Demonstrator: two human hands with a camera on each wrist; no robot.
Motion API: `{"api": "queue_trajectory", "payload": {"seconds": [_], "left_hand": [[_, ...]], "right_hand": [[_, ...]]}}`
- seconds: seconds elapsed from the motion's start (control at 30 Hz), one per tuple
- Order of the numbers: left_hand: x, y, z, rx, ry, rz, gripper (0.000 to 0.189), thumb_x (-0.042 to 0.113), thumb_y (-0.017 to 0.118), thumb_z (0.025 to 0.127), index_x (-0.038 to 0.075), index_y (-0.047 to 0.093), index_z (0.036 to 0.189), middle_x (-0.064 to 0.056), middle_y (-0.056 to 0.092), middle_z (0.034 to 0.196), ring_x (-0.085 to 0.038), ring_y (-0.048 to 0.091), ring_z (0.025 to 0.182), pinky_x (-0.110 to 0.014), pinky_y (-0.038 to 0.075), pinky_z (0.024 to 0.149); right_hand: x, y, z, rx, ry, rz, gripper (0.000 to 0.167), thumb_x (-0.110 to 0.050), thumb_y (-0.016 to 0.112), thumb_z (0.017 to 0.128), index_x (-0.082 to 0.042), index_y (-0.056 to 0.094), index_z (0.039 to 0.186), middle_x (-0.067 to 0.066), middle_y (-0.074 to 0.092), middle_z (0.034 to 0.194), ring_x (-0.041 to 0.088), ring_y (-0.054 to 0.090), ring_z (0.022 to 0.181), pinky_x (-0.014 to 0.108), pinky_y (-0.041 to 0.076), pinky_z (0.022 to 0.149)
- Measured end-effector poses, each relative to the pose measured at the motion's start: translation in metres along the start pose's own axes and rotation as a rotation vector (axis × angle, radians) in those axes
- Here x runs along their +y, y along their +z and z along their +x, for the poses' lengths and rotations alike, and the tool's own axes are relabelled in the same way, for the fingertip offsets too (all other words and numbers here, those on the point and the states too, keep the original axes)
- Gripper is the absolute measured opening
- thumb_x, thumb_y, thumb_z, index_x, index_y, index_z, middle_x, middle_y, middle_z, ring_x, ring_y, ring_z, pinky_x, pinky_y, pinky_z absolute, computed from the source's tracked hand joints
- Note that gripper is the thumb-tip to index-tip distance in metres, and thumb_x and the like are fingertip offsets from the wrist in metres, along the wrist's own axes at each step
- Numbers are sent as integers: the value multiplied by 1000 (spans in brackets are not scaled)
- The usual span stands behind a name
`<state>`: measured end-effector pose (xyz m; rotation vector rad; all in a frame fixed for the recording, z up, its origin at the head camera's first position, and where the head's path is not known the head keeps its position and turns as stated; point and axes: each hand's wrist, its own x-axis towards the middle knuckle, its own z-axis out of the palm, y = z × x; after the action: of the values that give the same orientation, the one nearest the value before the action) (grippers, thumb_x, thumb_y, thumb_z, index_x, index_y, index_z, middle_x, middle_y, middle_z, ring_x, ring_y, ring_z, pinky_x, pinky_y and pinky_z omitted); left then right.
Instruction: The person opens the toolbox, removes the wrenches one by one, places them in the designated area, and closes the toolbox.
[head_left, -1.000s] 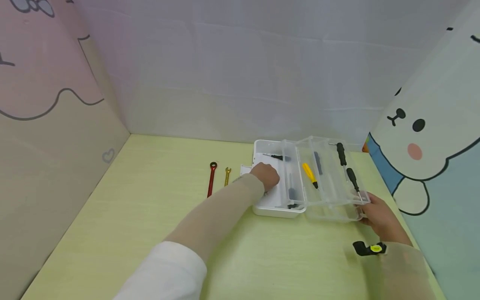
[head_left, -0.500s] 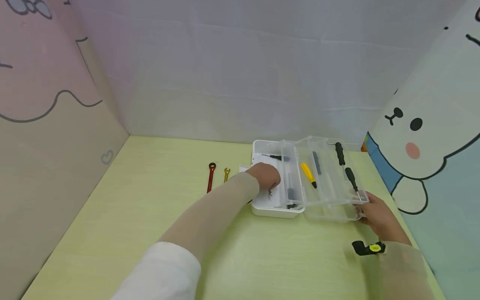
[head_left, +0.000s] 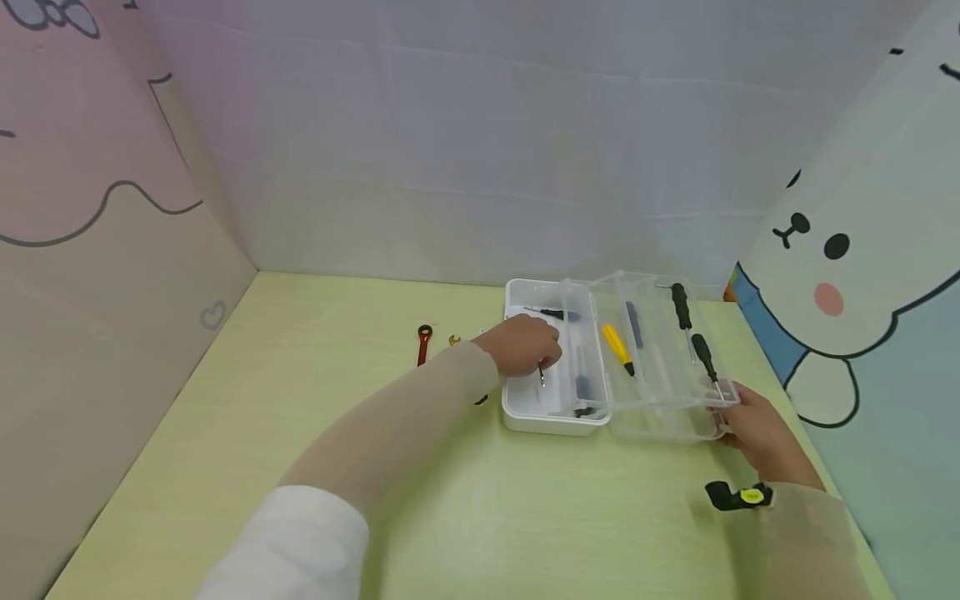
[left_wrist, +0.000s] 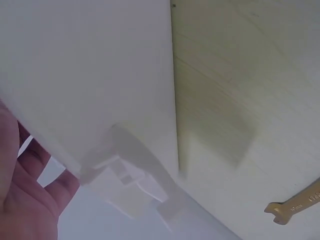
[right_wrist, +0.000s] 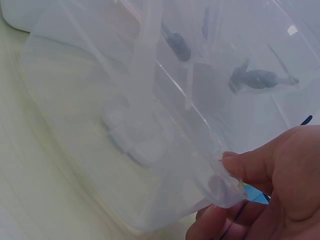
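My left hand (head_left: 521, 346) is over the left side of a white storage box (head_left: 551, 421), its fingers bent loosely over the box's edge. In the left wrist view, nothing shows between its fingers. A small metal tool tip (head_left: 542, 377) sticks out below that hand inside the box; the rest of it is hidden. My right hand (head_left: 772, 433) pinches the near right corner of the clear plastic lid (right_wrist: 170, 200), thumb on top and fingers beneath. Through the lid show a yellow-handled screwdriver (head_left: 617, 346) and black-handled screwdrivers (head_left: 681, 306).
A red wrench (head_left: 423, 343) and a small gold wrench (left_wrist: 292, 205) lie on the table (head_left: 330, 367) left of the box, partly behind my left arm. A slim black-handled screwdriver (head_left: 551, 313) lies at the back of the box. Printed panels stand along the sides.
My left hand has drawn back a little to the left, showing more of the metal tip in the box. My right hand and the lid stay in place.
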<state>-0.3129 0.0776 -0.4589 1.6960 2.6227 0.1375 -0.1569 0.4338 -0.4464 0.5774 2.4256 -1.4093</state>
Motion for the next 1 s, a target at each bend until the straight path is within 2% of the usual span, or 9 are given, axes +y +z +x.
{"api": "queue_trajectory", "payload": {"seconds": [0.1, 0.23, 0.4, 0.57, 0.77, 0.9, 1.0], "left_hand": [[-1, -6, -6, 35, 23, 10, 39, -13, 52, 83, 24, 62, 73, 8, 55, 80, -12, 48, 75, -26, 42, 73], [1, -16, -15, 40, 29, -2, 34, -10, 58, 87, 22, 68, 78, 9, 58, 83, -13, 52, 80, -26, 45, 77], [2, -22, -27, 83, 1, -130, 23, -4, 65, 89, 17, 74, 85, 9, 59, 87, -11, 54, 85, -25, 45, 80], [4, -30, -39, 173, -49, -379, 23, -4, 66, 89, 18, 73, 86, 10, 60, 91, -11, 60, 91, -25, 48, 85], [4, -42, -53, 325, -164, -787, 18, -5, 66, 92, 12, 72, 90, 5, 65, 96, -14, 63, 97, -29, 52, 94], [3, -44, -63, 441, -236, -1039, 9, -1, 71, 93, 8, 72, 95, 0, 69, 101, -18, 66, 101, -31, 54, 95], [3, -44, -71, 497, -270, -1170, 6, 2, 72, 94, 5, 72, 99, -4, 70, 107, -19, 66, 104, -34, 56, 94]], "right_hand": [[-2, 0, 0, -2, 8, 5, 50, -23, 41, 112, 2, 30, 153, 24, 43, 127, 37, 47, 110, 35, 52, 78], [-1, 0, 0, -11, 0, 8, 50, -19, 41, 111, 2, 28, 154, 24, 44, 126, 35, 48, 107, 36, 52, 76], [4, -1, 1, -27, -29, 12, 52, -13, 40, 108, 2, 26, 155, 22, 45, 124, 29, 51, 102, 35, 53, 76], [6, -3, 3, -39, -35, 12, 53, -18, 41, 110, 2, 25, 157, 21, 45, 123, 28, 51, 102, 35, 54, 77], [5, -4, 4, -24, -15, -3, 55, -10, 40, 107, 3, 23, 158, 24, 42, 131, 33, 50, 105, 35, 53, 76], [4, -3, 4, -15, 4, -7, 53, -16, 39, 109, 3, 25, 156, 25, 42, 131, 36, 49, 108, 35, 53, 76], [4, -3, 3, -20, 0, -2, 54, -23, 39, 111, 4, 24, 156, 25, 42, 131, 36, 48, 110, 34, 53, 77]]}}
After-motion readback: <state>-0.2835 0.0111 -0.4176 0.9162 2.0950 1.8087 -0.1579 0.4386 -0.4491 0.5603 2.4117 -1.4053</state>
